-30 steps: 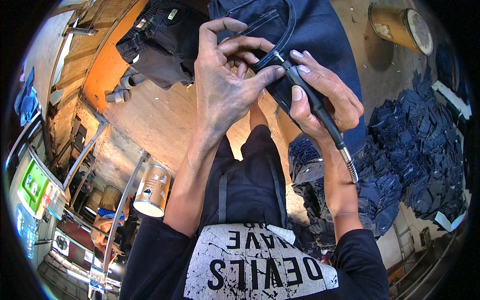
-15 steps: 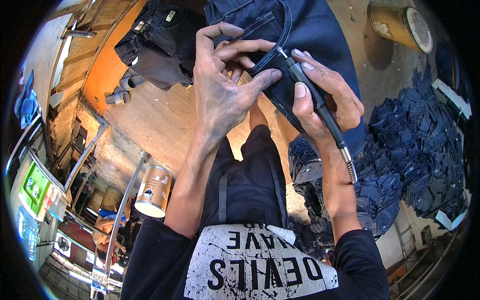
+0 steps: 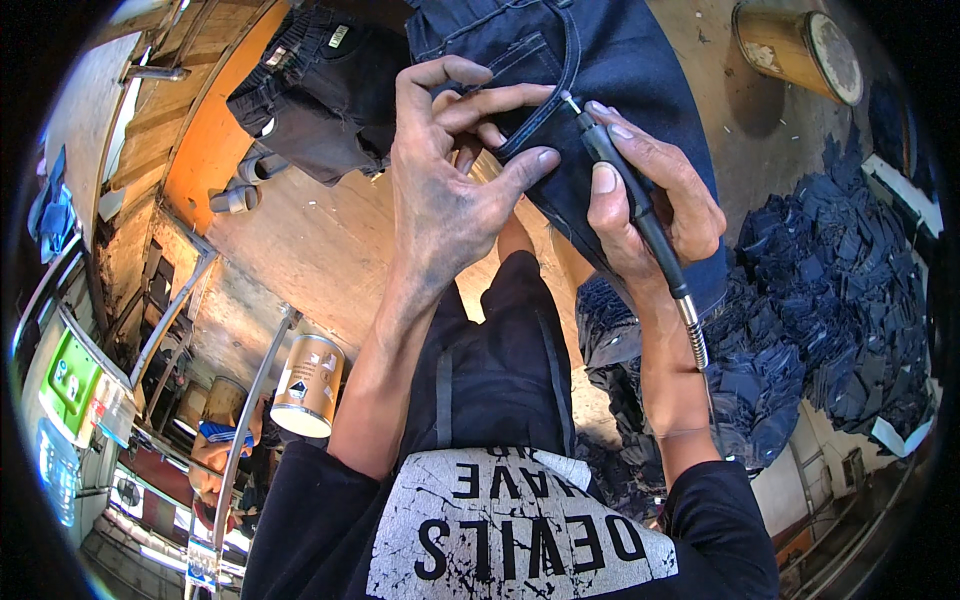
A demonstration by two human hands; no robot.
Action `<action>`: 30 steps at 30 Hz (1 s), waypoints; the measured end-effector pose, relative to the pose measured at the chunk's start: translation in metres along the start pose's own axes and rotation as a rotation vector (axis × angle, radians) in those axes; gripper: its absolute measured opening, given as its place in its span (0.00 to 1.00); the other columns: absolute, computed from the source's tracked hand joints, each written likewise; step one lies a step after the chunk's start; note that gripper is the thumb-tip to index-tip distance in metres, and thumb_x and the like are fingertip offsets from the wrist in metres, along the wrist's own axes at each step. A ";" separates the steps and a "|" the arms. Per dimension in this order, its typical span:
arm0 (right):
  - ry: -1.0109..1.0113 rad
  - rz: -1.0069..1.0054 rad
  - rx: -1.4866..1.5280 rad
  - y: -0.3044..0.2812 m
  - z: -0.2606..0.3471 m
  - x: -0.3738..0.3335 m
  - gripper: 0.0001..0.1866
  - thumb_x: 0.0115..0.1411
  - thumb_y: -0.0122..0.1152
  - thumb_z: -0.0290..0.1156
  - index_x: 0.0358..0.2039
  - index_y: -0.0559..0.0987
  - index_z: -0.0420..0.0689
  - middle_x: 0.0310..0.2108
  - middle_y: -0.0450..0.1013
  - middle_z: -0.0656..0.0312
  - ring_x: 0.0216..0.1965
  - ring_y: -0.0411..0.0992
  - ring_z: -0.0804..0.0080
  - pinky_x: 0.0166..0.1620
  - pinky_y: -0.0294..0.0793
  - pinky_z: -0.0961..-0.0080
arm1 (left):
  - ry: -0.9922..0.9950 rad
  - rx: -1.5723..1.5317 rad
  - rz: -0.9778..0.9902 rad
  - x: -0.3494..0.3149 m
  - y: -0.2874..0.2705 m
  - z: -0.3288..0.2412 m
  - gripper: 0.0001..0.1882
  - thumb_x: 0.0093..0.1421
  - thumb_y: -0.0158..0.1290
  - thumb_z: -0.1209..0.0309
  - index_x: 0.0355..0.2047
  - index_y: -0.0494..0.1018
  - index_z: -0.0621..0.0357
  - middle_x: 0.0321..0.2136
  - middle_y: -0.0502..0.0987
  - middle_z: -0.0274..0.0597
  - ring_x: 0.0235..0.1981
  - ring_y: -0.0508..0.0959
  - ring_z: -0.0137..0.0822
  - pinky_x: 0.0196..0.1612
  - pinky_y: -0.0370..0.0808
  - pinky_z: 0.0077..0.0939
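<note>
denim garment [image 3: 650,60] spreads beneath both hands; left hand [image 3: 450,180], thumb and fingers apart, touches its stitched band [image 3: 573,50], probably to steady it; right hand [image 3: 682,190] keeps a pen-like grip around a black tool [image 3: 652,232], likely for control, tip [image 3: 568,97] by the band.

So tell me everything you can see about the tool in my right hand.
The tool is slim and pen-shaped, with a black body and a pale, metallic-looking tip. At its rear are a silvery collar and a coiled spring, with a thin cord below. Your right hand grips it between thumb and fingers. It slants, tip up and left, beside the stitched band of a dark-blue garment; whether they touch is unclear.
</note>
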State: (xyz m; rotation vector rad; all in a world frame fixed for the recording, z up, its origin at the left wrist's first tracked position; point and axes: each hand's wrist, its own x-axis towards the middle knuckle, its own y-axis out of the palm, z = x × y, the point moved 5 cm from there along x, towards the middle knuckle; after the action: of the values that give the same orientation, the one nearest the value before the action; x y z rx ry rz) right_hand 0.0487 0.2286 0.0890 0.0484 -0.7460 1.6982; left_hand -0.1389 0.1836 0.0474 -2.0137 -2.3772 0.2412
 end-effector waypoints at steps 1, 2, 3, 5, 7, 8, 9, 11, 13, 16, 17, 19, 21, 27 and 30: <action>0.003 -0.006 -0.001 0.000 0.000 0.000 0.14 0.54 0.73 0.23 0.42 0.87 0.35 0.41 0.87 0.44 0.45 0.88 0.53 0.52 0.89 0.64 | -0.004 -0.012 -0.003 0.000 0.000 -0.001 0.40 0.55 0.75 0.80 0.60 0.59 0.56 0.52 0.86 0.53 0.41 0.78 0.23 0.52 0.80 0.18; 0.000 -0.014 -0.004 0.000 0.000 0.000 0.14 0.54 0.73 0.23 0.42 0.87 0.35 0.41 0.87 0.44 0.45 0.88 0.53 0.52 0.89 0.65 | -0.009 -0.021 -0.002 0.000 0.001 -0.001 0.40 0.56 0.75 0.79 0.60 0.59 0.56 0.53 0.86 0.52 0.41 0.77 0.23 0.52 0.80 0.17; 0.012 -0.014 -0.006 0.000 -0.001 -0.001 0.14 0.54 0.72 0.23 0.42 0.87 0.35 0.41 0.87 0.44 0.45 0.88 0.54 0.52 0.89 0.65 | -0.014 -0.031 -0.001 0.000 0.001 -0.002 0.40 0.56 0.75 0.79 0.60 0.59 0.55 0.53 0.86 0.51 0.41 0.76 0.23 0.52 0.79 0.17; 0.035 -0.005 -0.027 -0.001 -0.001 -0.001 0.14 0.54 0.72 0.23 0.42 0.87 0.35 0.41 0.87 0.44 0.45 0.88 0.54 0.51 0.89 0.65 | -0.024 -0.046 0.009 -0.001 0.003 -0.003 0.40 0.56 0.75 0.78 0.60 0.59 0.54 0.54 0.86 0.50 0.41 0.74 0.23 0.52 0.77 0.16; 0.015 0.035 -0.024 -0.002 0.001 -0.002 0.13 0.62 0.69 0.25 0.47 0.83 0.36 0.45 0.85 0.41 0.47 0.87 0.54 0.52 0.88 0.64 | -0.025 -0.073 -0.006 -0.001 0.004 -0.003 0.40 0.57 0.75 0.77 0.61 0.59 0.53 0.55 0.85 0.48 0.41 0.73 0.23 0.53 0.76 0.16; 0.004 0.060 -0.033 -0.001 0.001 -0.002 0.13 0.66 0.68 0.26 0.49 0.82 0.36 0.47 0.85 0.40 0.49 0.87 0.53 0.53 0.87 0.64 | -0.031 -0.083 -0.001 -0.001 0.005 -0.003 0.40 0.57 0.75 0.76 0.61 0.59 0.53 0.55 0.85 0.48 0.41 0.73 0.24 0.53 0.75 0.16; 0.011 0.056 -0.030 -0.001 0.001 -0.003 0.13 0.66 0.68 0.26 0.49 0.82 0.36 0.47 0.85 0.40 0.48 0.87 0.54 0.53 0.87 0.64 | -0.017 -0.077 -0.005 0.000 0.005 -0.003 0.40 0.57 0.75 0.76 0.61 0.59 0.53 0.56 0.85 0.47 0.41 0.73 0.24 0.53 0.75 0.16; -0.005 0.034 -0.023 -0.001 0.001 -0.002 0.13 0.67 0.68 0.27 0.49 0.82 0.36 0.47 0.85 0.41 0.48 0.87 0.54 0.53 0.87 0.64 | 0.001 -0.059 0.013 0.000 0.006 -0.004 0.40 0.58 0.75 0.74 0.62 0.58 0.52 0.57 0.85 0.47 0.42 0.72 0.24 0.53 0.74 0.17; 0.009 -0.030 -0.032 -0.001 -0.001 -0.001 0.13 0.58 0.70 0.24 0.44 0.85 0.36 0.41 0.86 0.45 0.43 0.88 0.56 0.49 0.89 0.66 | 0.001 -0.053 0.015 -0.001 0.005 -0.004 0.40 0.58 0.75 0.74 0.62 0.58 0.52 0.57 0.84 0.46 0.42 0.72 0.25 0.54 0.74 0.18; 0.045 -0.057 -0.064 -0.002 0.001 0.000 0.14 0.54 0.71 0.23 0.42 0.87 0.35 0.38 0.87 0.47 0.40 0.89 0.58 0.46 0.90 0.67 | 0.007 -0.027 0.020 0.000 0.005 -0.004 0.40 0.58 0.74 0.74 0.62 0.58 0.52 0.58 0.84 0.47 0.44 0.73 0.25 0.54 0.74 0.18; 0.064 -0.052 -0.078 -0.002 0.001 0.000 0.14 0.54 0.71 0.23 0.42 0.86 0.35 0.38 0.87 0.47 0.40 0.89 0.58 0.46 0.90 0.68 | 0.013 -0.012 0.026 0.000 0.005 -0.005 0.40 0.59 0.74 0.74 0.62 0.58 0.51 0.58 0.84 0.47 0.45 0.74 0.25 0.54 0.74 0.19; 0.049 -0.058 -0.098 -0.002 0.003 0.002 0.14 0.54 0.71 0.23 0.42 0.86 0.35 0.38 0.87 0.47 0.39 0.89 0.59 0.45 0.90 0.68 | 0.016 -0.009 0.023 0.000 0.006 -0.006 0.39 0.59 0.74 0.74 0.62 0.59 0.51 0.58 0.84 0.48 0.47 0.75 0.25 0.54 0.74 0.19; 0.040 -0.067 -0.101 -0.002 0.004 0.003 0.14 0.54 0.72 0.23 0.42 0.86 0.35 0.38 0.87 0.48 0.39 0.89 0.59 0.44 0.90 0.69 | 0.019 -0.027 0.003 0.000 0.007 -0.007 0.38 0.58 0.73 0.77 0.61 0.60 0.53 0.57 0.85 0.45 0.48 0.77 0.27 0.52 0.74 0.21; 0.070 -0.053 -0.137 -0.002 0.007 0.005 0.13 0.55 0.74 0.23 0.42 0.87 0.35 0.37 0.87 0.48 0.38 0.88 0.60 0.43 0.89 0.70 | 0.028 -0.015 -0.014 -0.001 0.007 -0.009 0.36 0.57 0.71 0.79 0.61 0.62 0.54 0.58 0.85 0.42 0.52 0.81 0.30 0.51 0.75 0.24; 0.055 -0.078 -0.129 -0.001 0.006 0.006 0.14 0.55 0.74 0.23 0.43 0.87 0.35 0.37 0.87 0.48 0.38 0.88 0.60 0.43 0.89 0.70 | 0.032 0.012 0.030 0.000 0.007 -0.008 0.39 0.59 0.73 0.74 0.63 0.59 0.50 0.60 0.83 0.50 0.52 0.79 0.29 0.58 0.76 0.24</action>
State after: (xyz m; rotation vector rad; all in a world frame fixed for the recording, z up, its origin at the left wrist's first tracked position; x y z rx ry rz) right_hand 0.0456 0.2310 0.0970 -0.0579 -0.8007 1.5680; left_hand -0.1314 0.1852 0.0541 -2.0333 -2.3222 0.2214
